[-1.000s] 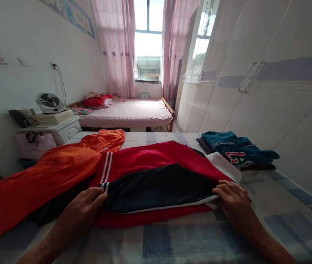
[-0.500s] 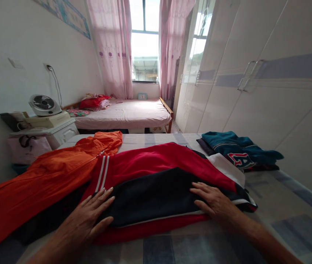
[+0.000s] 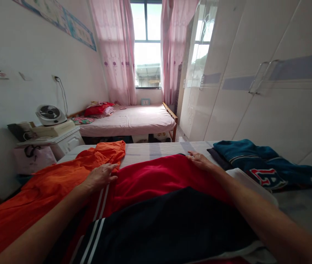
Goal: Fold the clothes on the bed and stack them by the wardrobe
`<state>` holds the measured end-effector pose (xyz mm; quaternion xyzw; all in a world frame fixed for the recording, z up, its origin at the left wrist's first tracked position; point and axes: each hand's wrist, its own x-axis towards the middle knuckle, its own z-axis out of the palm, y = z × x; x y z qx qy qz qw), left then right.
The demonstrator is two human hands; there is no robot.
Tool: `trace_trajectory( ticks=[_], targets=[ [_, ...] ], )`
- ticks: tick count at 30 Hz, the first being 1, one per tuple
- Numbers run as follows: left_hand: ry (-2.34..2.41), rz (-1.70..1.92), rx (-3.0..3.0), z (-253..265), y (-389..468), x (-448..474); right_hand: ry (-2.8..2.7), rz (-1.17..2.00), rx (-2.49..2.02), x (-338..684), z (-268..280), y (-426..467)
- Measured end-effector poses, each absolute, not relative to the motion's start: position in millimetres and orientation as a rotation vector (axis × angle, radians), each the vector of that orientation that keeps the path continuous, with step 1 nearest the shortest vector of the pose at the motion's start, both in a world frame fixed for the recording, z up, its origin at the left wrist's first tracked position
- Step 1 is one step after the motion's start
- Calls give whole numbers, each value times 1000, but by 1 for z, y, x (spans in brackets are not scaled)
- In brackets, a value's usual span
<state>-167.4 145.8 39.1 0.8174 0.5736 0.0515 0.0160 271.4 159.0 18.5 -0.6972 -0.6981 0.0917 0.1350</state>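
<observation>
A red and navy garment (image 3: 156, 172) with white stripes lies spread in front of me, its navy panel nearest. My left hand (image 3: 102, 176) rests at the far left of its red part, beside the orange garment (image 3: 70, 176), fingers stretched out and thumb apart. At the far edge of the red cloth, my right hand (image 3: 200, 160) lies with fingers extended; its thumb is hardly visible. Neither hand shows a clear grip. Under my right forearm, a white part (image 3: 251, 183) of the cloth shows.
A folded teal garment (image 3: 260, 161) with an LA patch lies on the right of the checked bedsheet (image 3: 142, 149). Beyond stand a pink bed (image 3: 134, 121), a bedside cabinet (image 3: 69, 143) with a fan (image 3: 51, 114), and white wardrobes (image 3: 227, 110) along the right.
Both hands have moved forward from the navy panel to the far part of the red cloth. The garment sits nearer to me in view, and the white stripes on the navy panel now show.
</observation>
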Motion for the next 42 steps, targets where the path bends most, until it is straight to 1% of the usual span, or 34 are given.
trace_trajectory(
  ticks=[5, 10, 13, 17, 19, 21, 23, 25, 27, 29, 32, 35, 38, 42],
  targets=[
    [1713, 94, 2510, 38, 158, -172, -2090, 341, -2061, 266, 14, 177],
    [1667, 119, 2524, 36, 157, -169, -2197, 311, -2024, 263, 22, 169],
    [1697, 212, 2548, 45, 147, -165, -2184, 152, -1946, 263, 38, 157],
    [1762, 425, 2596, 62, 113, -170, -2056, -106, -1813, 273, 65, 123],
    [1756, 588, 2704, 63, 88, -178, -1983, -219, -1701, 282, 69, 94],
    [1659, 760, 2912, 55, 62, -188, -1958, -276, -1584, 290, 62, 60],
    [1466, 807, 3108, 43, 36, -196, -2003, -260, -1536, 296, 45, 26],
    [1281, 676, 3152, 34, 14, -199, -2081, -206, -1541, 300, 27, -1],
    [1202, 532, 3063, 32, -3, -199, -2135, -153, -1565, 303, 16, -19],
    [1224, 457, 2926, 38, -13, -195, -2156, -94, -1601, 304, 17, -26],
    [1319, 514, 2758, 53, -11, -189, -2117, -53, -1687, 301, 37, -19],
    [1510, 706, 2694, 59, 7, -183, -2048, -139, -1754, 294, 58, 2],
    [1647, 740, 2658, 49, 29, -182, -2120, -135, -1904, 286, 68, 30],
    [1499, 613, 2694, 21, 41, -191, -2187, 51, -2176, 282, 64, 59]
  ],
)
